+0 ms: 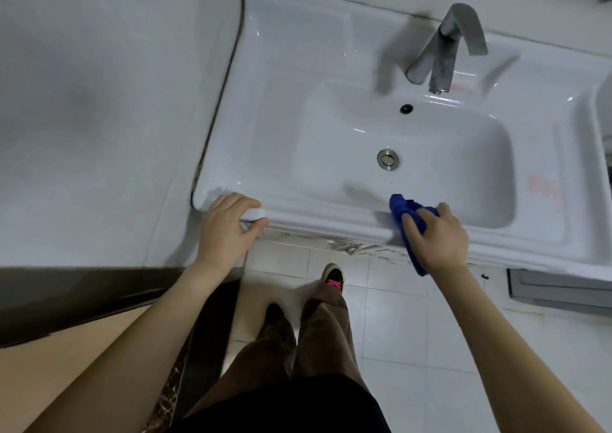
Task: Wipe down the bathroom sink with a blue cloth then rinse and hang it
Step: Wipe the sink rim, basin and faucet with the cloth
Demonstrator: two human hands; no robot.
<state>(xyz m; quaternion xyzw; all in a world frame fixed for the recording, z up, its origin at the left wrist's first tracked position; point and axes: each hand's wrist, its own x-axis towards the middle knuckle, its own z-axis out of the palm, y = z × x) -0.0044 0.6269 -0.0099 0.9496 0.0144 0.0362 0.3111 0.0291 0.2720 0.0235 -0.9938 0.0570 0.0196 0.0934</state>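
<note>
A white ceramic bathroom sink (298, 68) fills the upper right of the head view, with a grey metal faucet (443, 51) at the back and a round drain (387, 159) in the basin. My right hand (437, 237) presses a bunched blue cloth (402, 209) against the sink's front rim, just right of centre. Part of the cloth hangs below my palm over the rim's edge. My left hand (228, 227) grips the front left corner of the sink, fingers on top and thumb under the lip.
A white tiled wall (99, 101) stands left of the sink. Below is a pale tiled floor (414, 349) with my legs and shoes. A dark threshold and tan surface (49, 366) lie at lower left. A grey cabinet edge (559, 290) shows under the sink's right side.
</note>
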